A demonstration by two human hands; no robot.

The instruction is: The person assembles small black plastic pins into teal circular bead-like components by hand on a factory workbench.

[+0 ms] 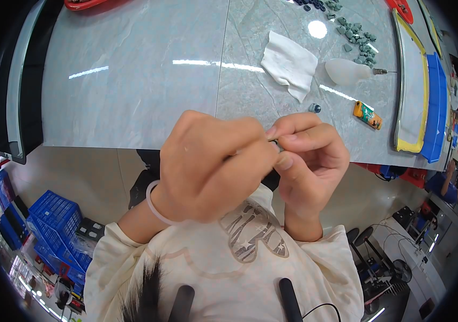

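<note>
Close to my body, by the table's near edge, both hands meet around a small dark green part (276, 144), mostly covered by fingers. My left hand (218, 166), with a pale band at the wrist, is closed, its fingertips pressed to the part's left side. The thumb and fingers of my right hand (315, 161) pinch the same part from the right. Just beyond the right hand, a small dark and pale piece (315, 108) rests on the table. Farther off lie a crumpled white cloth (290, 64) and a translucent squeeze bottle (347, 72) on its side, with a thin needle tip.
An orange and green lighter (367, 115) lies right of my hands on the grey table (132, 91). Grey-green pieces (353, 33) and dark blue ones (310, 4) are scattered at the back. A yellow-rimmed tray (420, 80) and a blue bin (436, 107) line the right edge.
</note>
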